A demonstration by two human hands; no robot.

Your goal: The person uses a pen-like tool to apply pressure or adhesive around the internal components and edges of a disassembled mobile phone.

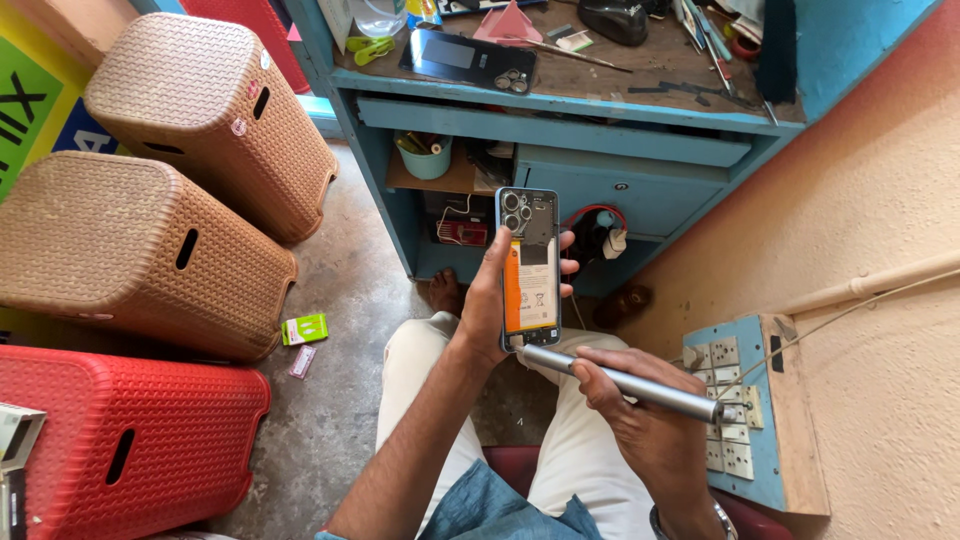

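Gripping an opened blue slab phone (529,268), orange battery bared, the left hand (490,300) wraps its edge above the lap. At five o'clock, the right hand (640,420) clasps a smooth grey metal cylinder screwdriver (620,380). At eleven, a teal plastic cup (426,160) holds pens.

The opened phone (529,268) stands upright before the table (560,95), the electric screwdriver (620,382) touching its lower end from the right, three stools (140,250) left, a socket board (755,410) right.

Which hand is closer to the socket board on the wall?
Right. The right hand, holding the screwdriver, sits just beside the socket board; the left hand holds the phone farther away.
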